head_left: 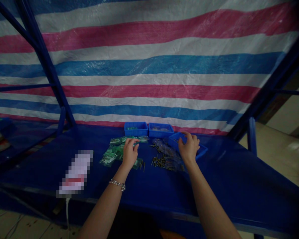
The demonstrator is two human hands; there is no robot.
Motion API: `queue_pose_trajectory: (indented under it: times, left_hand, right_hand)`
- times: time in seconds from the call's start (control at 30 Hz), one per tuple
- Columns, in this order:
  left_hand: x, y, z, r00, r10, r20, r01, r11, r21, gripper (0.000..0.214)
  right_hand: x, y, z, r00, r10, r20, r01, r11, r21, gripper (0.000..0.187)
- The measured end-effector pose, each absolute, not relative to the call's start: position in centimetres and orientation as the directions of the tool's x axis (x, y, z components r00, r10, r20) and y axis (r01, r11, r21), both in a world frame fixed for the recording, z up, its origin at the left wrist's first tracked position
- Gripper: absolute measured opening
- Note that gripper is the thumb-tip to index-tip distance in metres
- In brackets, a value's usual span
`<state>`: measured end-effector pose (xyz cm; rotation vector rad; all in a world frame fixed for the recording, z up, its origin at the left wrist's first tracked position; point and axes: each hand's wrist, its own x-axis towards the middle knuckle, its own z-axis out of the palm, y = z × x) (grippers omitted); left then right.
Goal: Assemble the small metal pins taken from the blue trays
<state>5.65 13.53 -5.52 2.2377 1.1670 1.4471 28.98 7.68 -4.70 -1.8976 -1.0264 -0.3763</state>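
1. Packets [109,154] of clear plastic with green in them lie in a loose pile, left of the lower centre of the frame.
2. Left hand [130,152] is over the right part of that pile, its fingers loosely curved in a narrow shape; whether they grip a packet, I cannot tell. A chain bracelet [118,184] circles its wrist.
3. Right hand [189,147], right of the lower centre, is above a tilted blue bin [202,152]; its thumb and forefinger stand apart, with nothing visible between them.
4. Slim dark metal pins [159,162] lie scattered between the hands, some in a cluster, a couple close to the left hand. Clear plastic bags [168,148] lie beside them, next to the tilted bin.
5. Two more blue bins stand side by side behind the pile: the left bin [136,132] holds something green, while the contents of the middle bin [161,134] are too small to make out.
6. Blue tabletop [226,186] spans the lower frame. A pixelated pale object [76,172] lies at lower left, with a white cable [67,212] hanging below it.
7. Striped tarpaulin [151,66] in red, white and blue fills the upper frame, between blue metal posts.
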Motion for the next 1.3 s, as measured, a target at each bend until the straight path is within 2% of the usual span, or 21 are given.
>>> queue_pose_trajectory:
  times: [1.3]
  left_hand:
    - [5.81, 13.43, -5.94, 0.222, 0.753, 0.619, 0.479, -0.637, 0.604, 0.02]
  right_hand:
    - [28.21, 7.55, -4.77, 0.552, 0.556, 0.621, 0.81, -0.182, -0.557, 0.027]
